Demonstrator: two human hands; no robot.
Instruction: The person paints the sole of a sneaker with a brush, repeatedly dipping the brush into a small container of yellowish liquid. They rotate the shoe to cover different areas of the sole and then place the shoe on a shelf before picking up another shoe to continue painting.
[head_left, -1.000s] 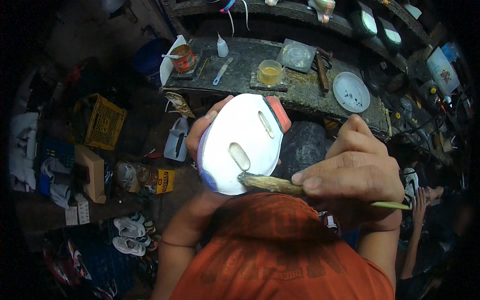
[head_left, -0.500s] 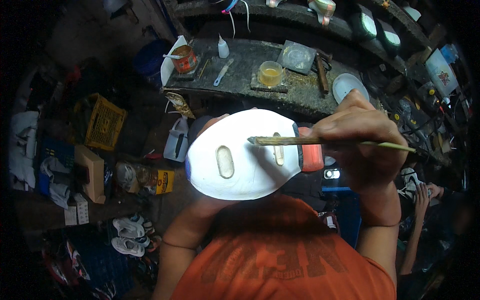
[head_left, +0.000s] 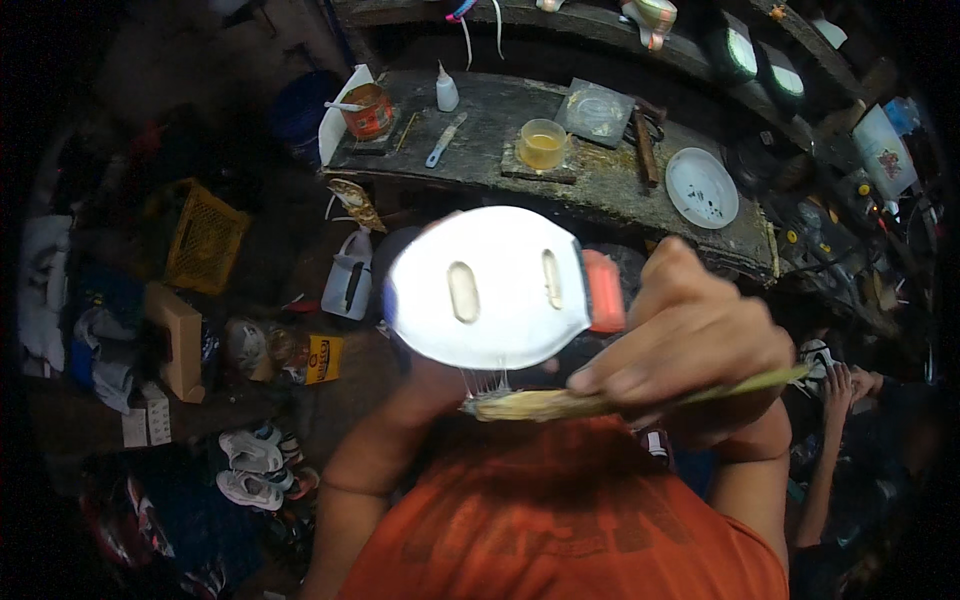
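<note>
In the middle is a white rounded piece, possibly a shoe's underside, with two long recesses and a red block at its right end. My left hand supports it from below and behind; its fingers are mostly hidden. My right hand grips a brush with a worn handle, its tip just off the piece's near edge. Thin sticky strands stretch between edge and brush. Right hand and brush are slightly blurred.
A dark bench beyond holds a cup of amber liquid, a white bottle, a red can, a knife, a hammer and a white plate. Another person's hands are at right.
The brush has moved from above the white surface toward me, past its near edge, and now draws out strands. The white piece has shifted slightly away and tilted.
</note>
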